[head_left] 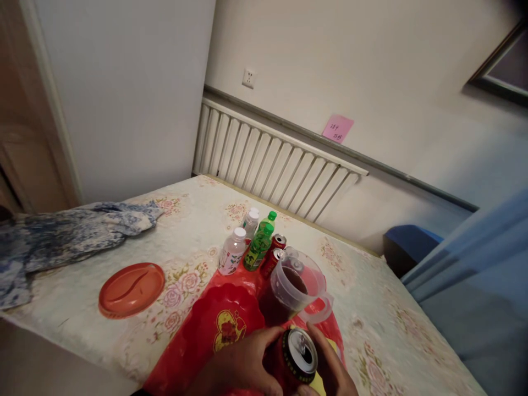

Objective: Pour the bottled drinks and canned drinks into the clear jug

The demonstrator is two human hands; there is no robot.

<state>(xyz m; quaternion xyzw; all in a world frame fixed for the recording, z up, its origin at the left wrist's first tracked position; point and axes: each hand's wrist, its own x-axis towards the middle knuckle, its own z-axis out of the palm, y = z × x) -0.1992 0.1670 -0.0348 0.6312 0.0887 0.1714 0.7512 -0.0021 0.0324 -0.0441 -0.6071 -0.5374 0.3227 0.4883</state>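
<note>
At the bottom of the view, a dark red can (291, 360) with an opened silver top is held between both hands. My left hand (243, 360) wraps round its left side, and my right hand (332, 366) closes on its right side. Just beyond the can stands a clear plastic pitcher (284, 291) holding dark liquid, its handle to the right. A red scalloped tray (202, 324) with a gold heart print lies left of the can. Behind the tray and pitcher are green bottles (258, 247), white-capped bottles (232, 253) and red cans (271, 263).
A round orange-red lid (132, 290) lies on the floral tablecloth (185, 242) at the left. Blue-and-white patterned cloth (82, 234) covers the table's far left. A white radiator (268, 157) runs along the wall behind. At the right are a blue curtain (487, 297) and a dark blue object (408, 245).
</note>
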